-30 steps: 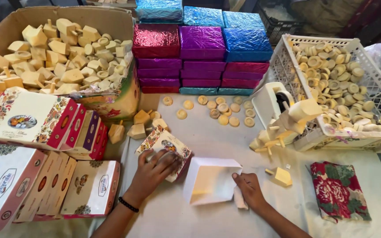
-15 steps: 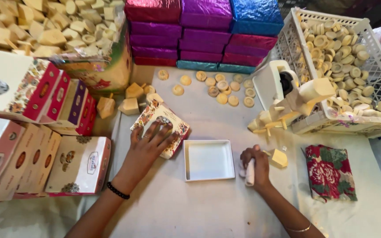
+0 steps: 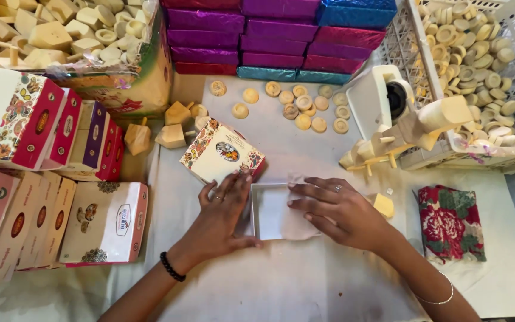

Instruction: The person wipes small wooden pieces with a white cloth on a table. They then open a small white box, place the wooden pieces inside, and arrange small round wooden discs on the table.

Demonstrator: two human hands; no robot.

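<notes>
Hands (image 3: 281,211) flat over white tray (image 3: 267,211)

Both hands (image 3: 281,211) on white tray (image 3: 267,210), paper (image 3: 299,222)

I see a matt white card tray (image 3: 267,210) lined with thin, soft tissue paper (image 3: 300,220). The printed lid (image 3: 220,154) is smooth, glossy cardboard. Stacked boxes (image 3: 275,36) wear crinkled metallic foil. The blocks (image 3: 172,136) are bare wood; the crate (image 3: 484,156) is white plastic.
</notes>
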